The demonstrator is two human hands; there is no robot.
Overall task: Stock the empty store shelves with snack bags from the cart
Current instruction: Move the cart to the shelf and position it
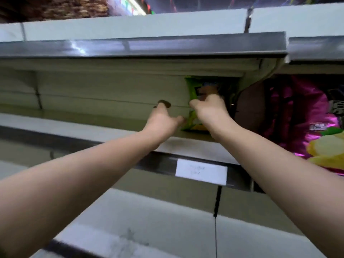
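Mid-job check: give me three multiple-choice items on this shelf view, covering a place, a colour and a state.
1. Where on its shelf is the green snack bag?
A. Left end
B. Right end
C. Middle

2. What colour is the big bag in the next bay to the right?
A. Magenta
B. Blue
C. White

3. What is the right hand doing?
A. Hanging idle
B. Holding the green snack bag
C. Pulling a price label

Answers:
1. B, it stands upright against the bay's right side.
2. A, its foil is shiny magenta.
3. B, its fingers curl onto the bag's front.
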